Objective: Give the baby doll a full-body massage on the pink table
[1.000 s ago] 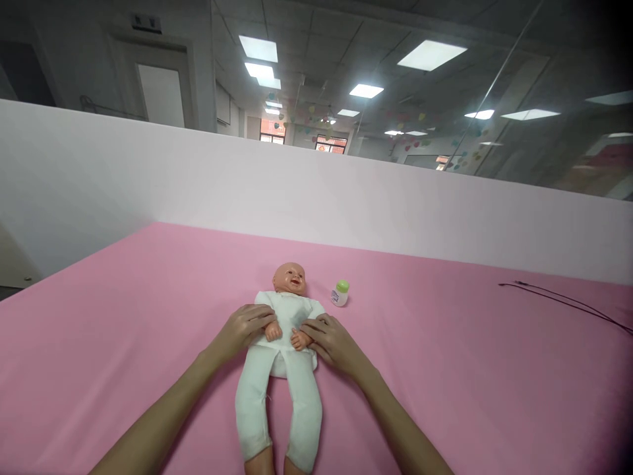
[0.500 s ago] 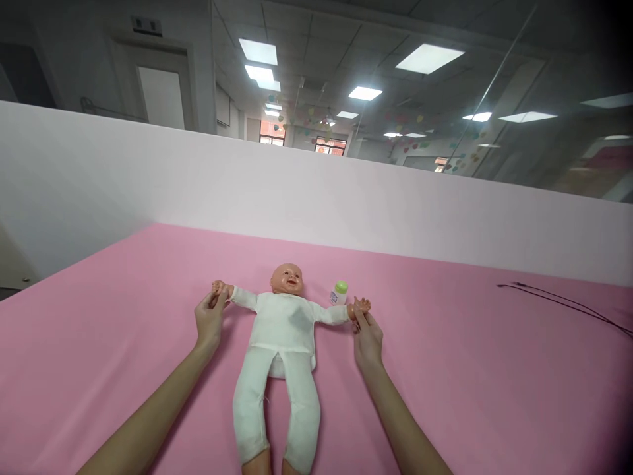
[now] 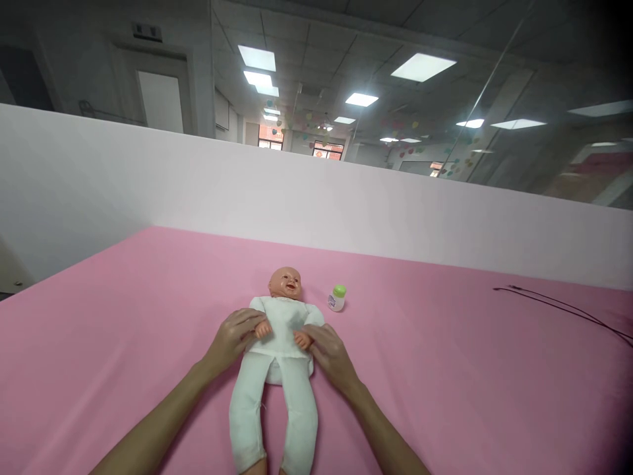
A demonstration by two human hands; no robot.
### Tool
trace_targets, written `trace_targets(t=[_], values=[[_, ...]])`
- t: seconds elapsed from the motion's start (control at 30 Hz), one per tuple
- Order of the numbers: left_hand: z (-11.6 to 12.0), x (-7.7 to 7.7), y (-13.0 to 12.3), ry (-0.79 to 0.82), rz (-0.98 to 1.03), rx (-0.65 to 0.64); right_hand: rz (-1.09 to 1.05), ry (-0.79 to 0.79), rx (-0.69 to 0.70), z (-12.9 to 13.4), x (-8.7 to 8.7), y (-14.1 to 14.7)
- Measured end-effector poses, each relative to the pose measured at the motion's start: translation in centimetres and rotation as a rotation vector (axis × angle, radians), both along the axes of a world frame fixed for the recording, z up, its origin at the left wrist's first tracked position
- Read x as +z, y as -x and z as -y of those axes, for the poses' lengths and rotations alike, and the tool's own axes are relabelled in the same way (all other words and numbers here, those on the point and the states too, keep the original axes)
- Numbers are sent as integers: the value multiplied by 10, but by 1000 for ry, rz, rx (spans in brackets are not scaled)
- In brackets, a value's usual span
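Observation:
A baby doll (image 3: 283,330) in a white top and trousers lies on its back, head away from me. My left hand (image 3: 236,338) is closed round the doll's arm near the wrist, at the left of its chest. On the other side, my right hand (image 3: 330,353) grips the doll's other arm by its small hand. Both doll arms are bent inward, with their hands over the belly. A small clear jar with a green lid (image 3: 337,299) stands to the right of the doll's head.
The pink table surface (image 3: 445,369) spreads under everything. Thin black cables (image 3: 564,307) lie at the far right. A low white wall (image 3: 316,198) runs along the back, with glass above its right part.
Both my hands have moved inward, bringing the doll's arms from spread out sideways to folded over its body. The view has shifted slightly.

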State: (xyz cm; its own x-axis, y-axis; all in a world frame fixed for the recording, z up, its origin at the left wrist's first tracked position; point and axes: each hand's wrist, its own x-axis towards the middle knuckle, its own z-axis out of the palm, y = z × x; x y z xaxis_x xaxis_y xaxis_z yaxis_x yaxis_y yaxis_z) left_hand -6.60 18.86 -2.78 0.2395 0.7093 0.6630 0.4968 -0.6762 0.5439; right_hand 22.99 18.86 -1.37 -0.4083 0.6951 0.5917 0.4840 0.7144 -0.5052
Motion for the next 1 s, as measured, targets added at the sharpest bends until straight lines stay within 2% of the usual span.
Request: trace_targets(t=[0.13,0.2,0.3,0.37,0.47,0.53,0.67,0.77,0.87,1.0], values=[[-10,-7,6,298,649,242,-586,284,-316,-20,-2,-19],[-19,-12,15,429,938,384,-800,427,-437,-33,-7,-33],[-30,-17,30,529,1123,538,-996,570,-568,-45,-17,-49],[-30,-14,35,485,1106,536,-1022,565,-579,-45,-18,-51],[-21,-5,28,370,912,430,-869,386,-477,-33,-12,-38],[-13,-1,18,275,671,307,-641,207,-375,-22,-7,-25],[-5,-5,0,-2,139,-54,-26,-134,-54,-5,-12,-4],[-6,-10,-5,-108,-23,-148,195,-252,80,-2,-18,3],[-7,-11,-5,-6,91,-52,40,-141,11,-4,-19,4],[-14,-13,3,246,536,233,-556,197,-276,-19,-19,-10]])
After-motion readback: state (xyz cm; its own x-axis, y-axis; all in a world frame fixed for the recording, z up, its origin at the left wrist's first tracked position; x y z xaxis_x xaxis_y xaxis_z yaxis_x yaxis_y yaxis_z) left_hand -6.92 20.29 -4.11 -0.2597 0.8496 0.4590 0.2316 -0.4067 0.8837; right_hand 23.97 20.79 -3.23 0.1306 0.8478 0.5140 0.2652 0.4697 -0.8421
